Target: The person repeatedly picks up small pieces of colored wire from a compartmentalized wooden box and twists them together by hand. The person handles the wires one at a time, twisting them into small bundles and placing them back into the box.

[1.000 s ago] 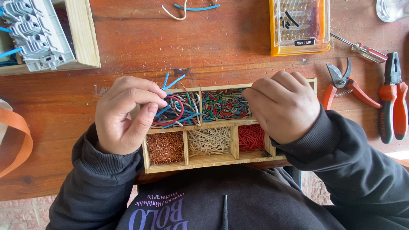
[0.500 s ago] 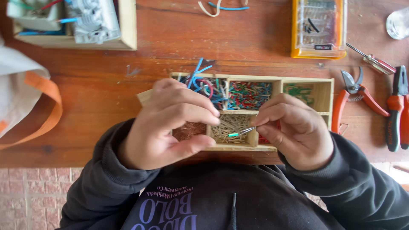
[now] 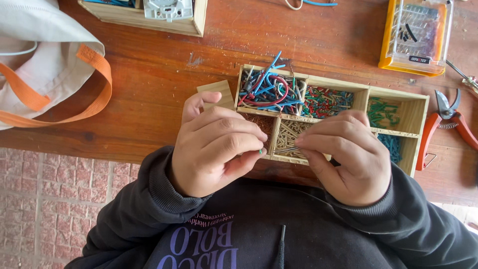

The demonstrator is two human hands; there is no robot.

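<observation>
Over the worktop's (image 3: pixel 149 89) near edge, left hand (image 3: pixel 214 147) has its grip pinched on a short green wire piece (image 3: pixel 260 151). Right hand (image 3: pixel 343 154) pinches the bare metal strand (image 3: pixel 286 149), just above the wooden compartment tray (image 3: pixel 413 107); red-handled cutters (image 3: pixel 450 122) lie beside it.

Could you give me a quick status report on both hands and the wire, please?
Left hand pinches green wire piece. Right hand grips its bare strands. Both over wooden sorting tray; nothing between them.

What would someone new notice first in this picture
Two hands meet just above a wooden compartment tray of sorted wire bits: the left hand pinches a green-tipped piece, the right hand pulls a thin metal strand. Behind them, a tangle of blue and red wires fills the tray's far-left compartment.
</observation>
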